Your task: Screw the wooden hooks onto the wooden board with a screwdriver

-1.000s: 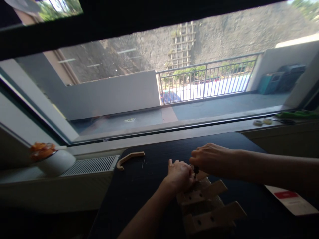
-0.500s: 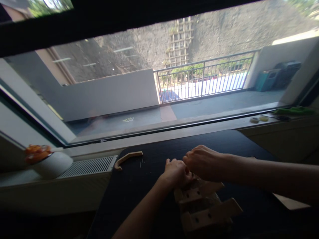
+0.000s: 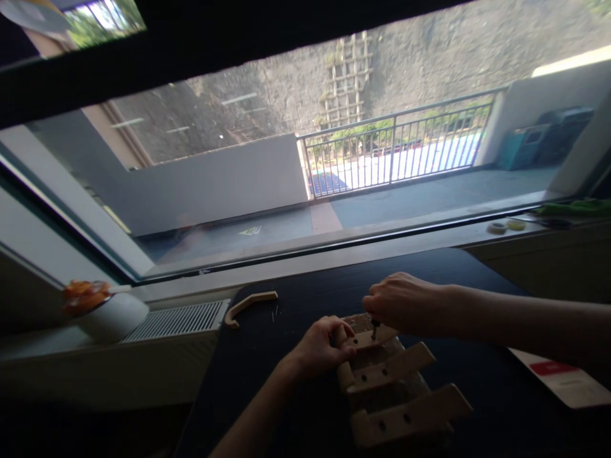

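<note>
Three pale wooden hooks lie across a board (image 3: 403, 350) that looks wrapped in clear plastic, each with dark holes. My left hand (image 3: 324, 343) grips the upturned end of the farthest wooden hook (image 3: 365, 340). Above that hook my right hand (image 3: 398, 302) is closed round a small dark tool, apparently a screwdriver (image 3: 375, 324), mostly hidden by the fingers. Its thin shaft points down at a hole in the wood. Nearer to me are the middle hook (image 3: 396, 369) and the nearest hook (image 3: 415, 416), untouched.
On the dark table (image 3: 267, 375), a loose curved wooden piece (image 3: 251, 301) lies at the far left, with thin screws or nails (image 3: 275, 313) beside it. A red and white card (image 3: 563, 375) is at the right. A white pot (image 3: 112, 315) and tape rolls (image 3: 506, 226) stand by the window.
My right hand has moved up and slightly right, uncovering the farthest hook and the tool's shaft. My left hand has shifted slightly toward me. The view has tilted a little.
</note>
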### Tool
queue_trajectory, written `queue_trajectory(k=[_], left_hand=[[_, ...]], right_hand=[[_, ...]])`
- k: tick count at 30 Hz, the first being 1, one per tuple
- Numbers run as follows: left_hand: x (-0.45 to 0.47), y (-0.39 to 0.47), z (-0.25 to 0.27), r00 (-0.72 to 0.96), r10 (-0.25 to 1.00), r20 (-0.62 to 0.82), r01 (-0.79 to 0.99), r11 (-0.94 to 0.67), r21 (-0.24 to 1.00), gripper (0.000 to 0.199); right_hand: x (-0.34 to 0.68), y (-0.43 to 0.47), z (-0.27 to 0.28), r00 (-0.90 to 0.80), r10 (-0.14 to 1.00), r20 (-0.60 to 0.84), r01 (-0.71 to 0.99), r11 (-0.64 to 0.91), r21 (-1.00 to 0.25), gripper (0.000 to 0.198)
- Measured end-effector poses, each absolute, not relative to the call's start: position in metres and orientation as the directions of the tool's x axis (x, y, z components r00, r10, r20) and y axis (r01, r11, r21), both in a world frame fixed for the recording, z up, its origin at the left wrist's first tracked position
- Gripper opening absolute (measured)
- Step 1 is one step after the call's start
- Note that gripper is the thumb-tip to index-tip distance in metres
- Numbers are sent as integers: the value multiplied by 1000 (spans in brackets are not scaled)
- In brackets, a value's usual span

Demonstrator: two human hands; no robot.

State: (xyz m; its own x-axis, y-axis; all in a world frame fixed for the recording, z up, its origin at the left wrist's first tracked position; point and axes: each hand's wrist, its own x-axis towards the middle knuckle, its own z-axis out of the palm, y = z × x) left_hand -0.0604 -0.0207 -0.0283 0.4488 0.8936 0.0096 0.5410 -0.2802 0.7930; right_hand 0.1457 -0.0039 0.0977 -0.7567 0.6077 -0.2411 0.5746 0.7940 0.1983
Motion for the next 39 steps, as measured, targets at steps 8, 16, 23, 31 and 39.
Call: queue_trajectory(k=[8,16,23,31,39], left_hand=[[-57,-6,-26,554,832,-9,554,-361,750,10],[-54,-28,20,505,863,33,773,-468,429,35],[-24,-56,33,610,785,-111,773,-558,303,52],[-18,-57,21,584,804,-110,796,-541,271,71],[-17,-54,23,591,792,-155,800,-550,239,63]], right_hand=[[135,1,86,-772,602,-205,565,797,213,13],[139,-3,96,-738,624,-259,593,782,194,12],[142,0,92,-747,614,-253,580,789,203,10],[143,2,93,-813,505,-290,482,863,150,9],[135,8,95,-772,556,-307,535,830,157,7]])
